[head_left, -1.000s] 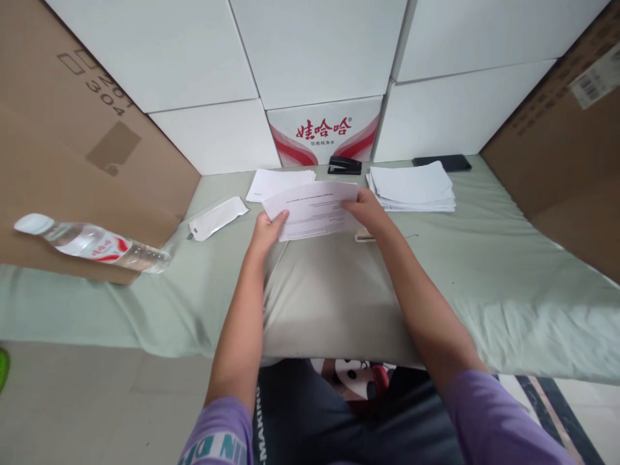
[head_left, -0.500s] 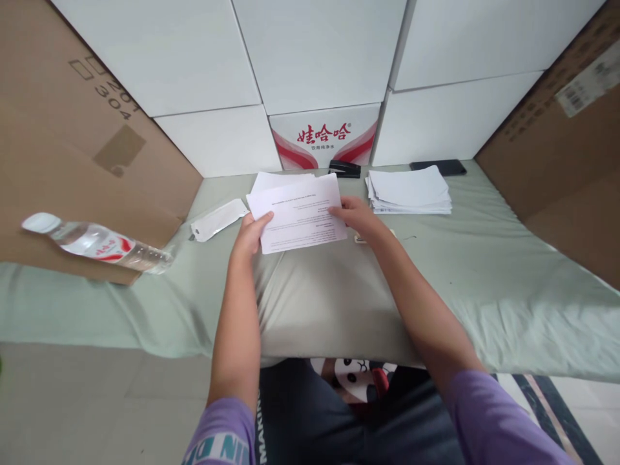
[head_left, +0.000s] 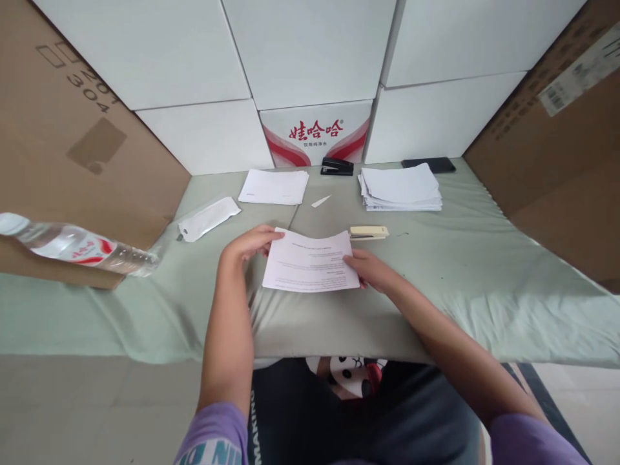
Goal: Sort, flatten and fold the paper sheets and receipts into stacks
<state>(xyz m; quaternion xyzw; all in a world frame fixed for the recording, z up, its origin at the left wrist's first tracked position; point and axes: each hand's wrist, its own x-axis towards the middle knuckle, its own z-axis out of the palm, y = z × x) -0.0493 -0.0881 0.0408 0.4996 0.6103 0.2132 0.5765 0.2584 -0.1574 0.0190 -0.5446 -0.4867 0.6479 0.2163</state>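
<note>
Between my hands is a printed sheet of paper (head_left: 312,265), or a thin set of sheets; I cannot tell which. It bows slightly over the front part of the cloth-covered table. My left hand (head_left: 252,243) pinches its upper left corner. At the right edge my right hand (head_left: 371,268) grips it, thumb on top. Just beyond that hand lies a cream stapler (head_left: 369,231). Farther back is a black stapler (head_left: 337,166), with a small white paper scrap (head_left: 321,201) in front of it. A thin paper pile (head_left: 274,187) lies left of it, a thicker paper stack (head_left: 402,188) right.
A water bottle (head_left: 80,245) lies tilted at the left against a cardboard box (head_left: 72,161). Near it is a white packet (head_left: 209,219). A black phone (head_left: 429,165) sits behind the thick stack. White boxes (head_left: 310,51) wall the back; another cardboard box (head_left: 557,161) stands right.
Both hands have brought the paper down and closer to me. The cream stapler, the scrap and the thin pile now show more fully. The view has shifted slightly.
</note>
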